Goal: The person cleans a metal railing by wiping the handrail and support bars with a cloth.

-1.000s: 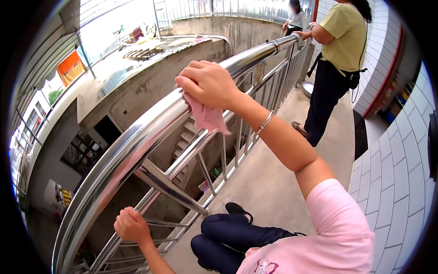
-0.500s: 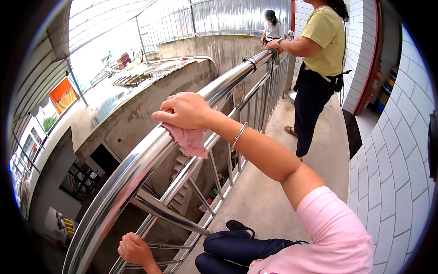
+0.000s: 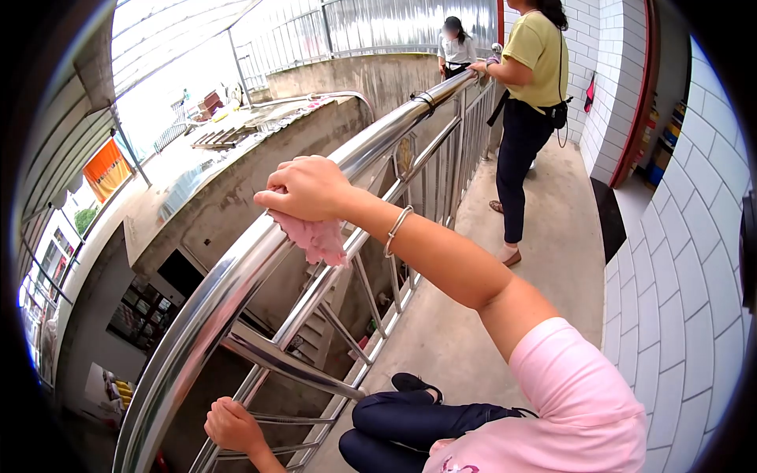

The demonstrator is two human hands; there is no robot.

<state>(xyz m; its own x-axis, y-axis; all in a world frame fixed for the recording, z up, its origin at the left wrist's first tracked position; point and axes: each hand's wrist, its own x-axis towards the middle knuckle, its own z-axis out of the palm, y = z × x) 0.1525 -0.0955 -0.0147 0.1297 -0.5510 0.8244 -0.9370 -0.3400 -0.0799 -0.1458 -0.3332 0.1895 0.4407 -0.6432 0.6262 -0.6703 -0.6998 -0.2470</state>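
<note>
My right hand (image 3: 306, 188) is closed over a pink cloth (image 3: 311, 239) on top of the shiny metal handrail (image 3: 229, 276). Part of the cloth hangs down the rail's inner side, and the rest is hidden under my palm. A bracelet (image 3: 398, 231) circles my right wrist. Lower down, my left hand (image 3: 234, 426) is wrapped around a thinner bar of the same railing (image 3: 272, 355), beneath the handrail.
Further along the walkway (image 3: 473, 339), a person in a yellow top (image 3: 536, 51) stands at the railing with a hand on it. Another person in white (image 3: 456, 49) is beyond. A tiled wall (image 3: 670, 292) borders the right; a drop with stairs (image 3: 315, 335) lies left.
My right hand and the cloth have shifted slightly left along the handrail. My left hand stays on its bar. The person in yellow has stepped a little away, and the person in white has turned.
</note>
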